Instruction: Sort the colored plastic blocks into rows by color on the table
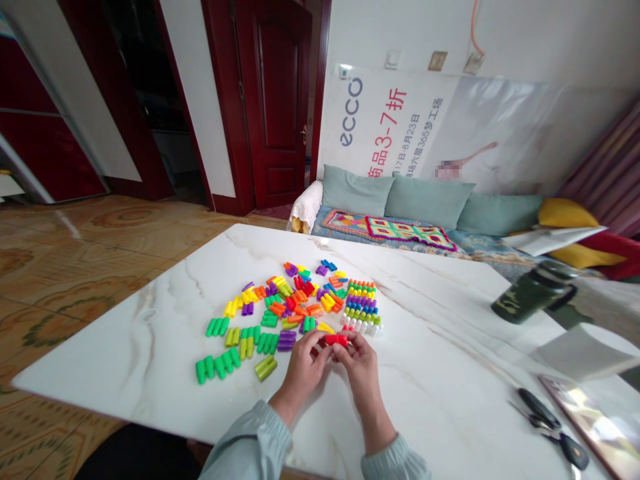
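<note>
Between the fingertips of my left hand and my right hand is a small red plastic piece, pinched from both sides just above the table. Its ends are partly covered by my fingers. Just beyond my hands stand rows of small pegs, with white pegs nearest and blue, purple, yellow, green and orange rows behind. To the left lie many loose tube-shaped plastic pieces, among them a green row, a purple piece and an olive piece.
The white marble-patterned table carries a dark green flask, a set of keys and a flat shiny object on the right. Behind the table is a sofa with pale green cushions. Tiled floor lies to the left.
</note>
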`<state>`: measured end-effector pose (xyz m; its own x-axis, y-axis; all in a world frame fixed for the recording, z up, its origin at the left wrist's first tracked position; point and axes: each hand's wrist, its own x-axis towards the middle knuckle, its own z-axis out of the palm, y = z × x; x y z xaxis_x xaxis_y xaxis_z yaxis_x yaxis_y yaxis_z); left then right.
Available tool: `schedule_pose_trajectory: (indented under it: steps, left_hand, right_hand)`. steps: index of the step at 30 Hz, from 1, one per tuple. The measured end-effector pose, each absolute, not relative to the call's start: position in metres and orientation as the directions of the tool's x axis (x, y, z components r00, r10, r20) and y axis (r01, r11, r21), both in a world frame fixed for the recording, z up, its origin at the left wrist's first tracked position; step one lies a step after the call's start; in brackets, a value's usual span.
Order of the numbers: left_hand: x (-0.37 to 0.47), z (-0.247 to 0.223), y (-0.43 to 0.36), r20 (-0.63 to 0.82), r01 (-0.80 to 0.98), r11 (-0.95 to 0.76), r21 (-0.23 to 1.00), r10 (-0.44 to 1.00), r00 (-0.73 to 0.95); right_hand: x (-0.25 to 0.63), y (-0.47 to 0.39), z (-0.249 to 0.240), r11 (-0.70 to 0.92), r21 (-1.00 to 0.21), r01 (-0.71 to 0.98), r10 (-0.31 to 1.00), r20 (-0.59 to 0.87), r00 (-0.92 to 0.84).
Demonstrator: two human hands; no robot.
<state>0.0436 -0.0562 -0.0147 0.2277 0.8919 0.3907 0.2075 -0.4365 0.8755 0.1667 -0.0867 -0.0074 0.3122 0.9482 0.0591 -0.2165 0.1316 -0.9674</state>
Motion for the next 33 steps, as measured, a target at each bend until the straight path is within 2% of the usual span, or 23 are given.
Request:
schedule_pose_trajectory:
  steps: [3,5,8,10,12,25,27,31,33]
  left_hand:
    - [0.044,-0.015,-0.057,0.375,0.190,-0.425,0.885,0.893,0.249]
    - [0.044,-0.015,-0.058,0.379,0.176,-0.432,0.885,0.886,0.269]
    - [0.044,-0.018,-0.057,0.392,0.178,-0.447,0.876,0.877,0.277]
    - [0.045,-0.020,-0.056,0.392,0.194,-0.446,0.874,0.882,0.263]
    - [0.045,-0.022,-0.055,0.389,0.207,-0.442,0.873,0.886,0.251]
    - [0.044,-0.025,-0.052,0.388,0.220,-0.447,0.867,0.883,0.265]
    - [0.044,-0.024,-0.053,0.385,0.218,-0.444,0.869,0.884,0.264]
    - [0.042,-0.018,-0.058,0.401,0.218,-0.438,0.872,0.895,0.197]
    - [0.040,-0.016,-0.060,0.400,0.232,-0.427,0.874,0.904,0.153]
  right_hand:
    - [0.169,-0.087,-0.008,0.158,-0.953,-0.258,0.933,0.058,0.356]
    - [0.180,-0.086,-0.006,0.197,-0.966,-0.170,0.903,0.111,0.415]
    - [0.207,-0.084,-0.006,0.232,-0.950,0.208,0.804,0.308,0.509]
    - [0.222,-0.083,-0.011,0.155,-0.864,0.479,0.771,0.409,0.488]
    - [0.230,-0.081,-0.019,0.062,-0.789,0.611,0.777,0.422,0.467]
    - [0.230,-0.070,-0.034,-0.009,-0.699,0.715,0.781,0.442,0.442]
    - [0.227,-0.074,-0.029,0.024,-0.674,0.738,0.756,0.496,0.428]
    - [0.197,-0.091,-0.014,0.145,-0.584,0.798,0.604,0.691,0.396]
    - [0.176,-0.098,-0.010,0.270,-0.520,0.810,0.697,0.686,0.208]
